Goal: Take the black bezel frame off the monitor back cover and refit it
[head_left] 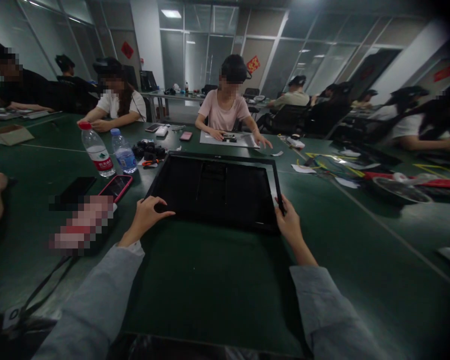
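Observation:
A black monitor bezel [277, 187], a thin rectangular frame, sits in front of me over a dark back shell [243, 195] with a recessed middle. My left hand [148, 212] is at the near left corner, thumb and index finger curved around the bezel's edge; its other fingers are partly hidden. On the opposite side, my right hand [288, 218] grips the bezel's right edge. A light strip shows between bezel and shell on the right.
To the left stand a red-capped bottle [97, 152] and a blue-capped bottle [123, 152], near a phone [116, 187] in a pink case. Opposite, a person [227, 102] works over a pale panel [243, 140]. Cables and a round dish [401, 190] lie to the right.

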The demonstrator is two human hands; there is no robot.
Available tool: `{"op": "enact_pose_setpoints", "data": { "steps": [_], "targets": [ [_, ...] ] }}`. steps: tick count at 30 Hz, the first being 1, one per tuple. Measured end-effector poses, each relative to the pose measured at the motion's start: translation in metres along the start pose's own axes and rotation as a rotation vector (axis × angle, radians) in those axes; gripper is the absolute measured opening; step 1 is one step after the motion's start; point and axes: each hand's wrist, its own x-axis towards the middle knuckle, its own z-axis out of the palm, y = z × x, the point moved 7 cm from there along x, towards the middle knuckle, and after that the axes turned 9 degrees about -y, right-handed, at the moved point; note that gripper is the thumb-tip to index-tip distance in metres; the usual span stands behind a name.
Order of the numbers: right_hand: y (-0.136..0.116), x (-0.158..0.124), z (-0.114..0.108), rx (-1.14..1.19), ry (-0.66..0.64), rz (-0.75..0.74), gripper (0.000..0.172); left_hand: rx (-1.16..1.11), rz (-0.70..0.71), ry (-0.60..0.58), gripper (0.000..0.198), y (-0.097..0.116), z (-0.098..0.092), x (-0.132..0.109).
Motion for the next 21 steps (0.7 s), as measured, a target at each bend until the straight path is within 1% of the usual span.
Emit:
{"op": "enact_pose_setpoints", "data": {
  "steps": [2, 5, 13, 21],
  "targets": [
    [-0.001, -0.004, -0.001, -0.085, 0.028, -0.010, 0.068, 0.029, 0.006, -0.040, 0.041, 0.001, 0.004, -0.001],
    [-0.005, -0.007, -0.004, -0.133, 0.051, -0.013, 0.067, 0.045, 0.014, -0.091, 0.042, 0.003, 0.008, 0.000],
    [0.001, -0.011, 0.002, -0.113, 0.040, 0.021, 0.068, 0.055, -0.006, -0.099, 0.039, 0.007, 0.005, 0.000],
    [0.011, -0.011, 0.008, -0.142, 0.003, 0.059, 0.067, 0.068, 0.020, -0.125, 0.038, 0.012, 0.002, 0.000]
  ]
}}
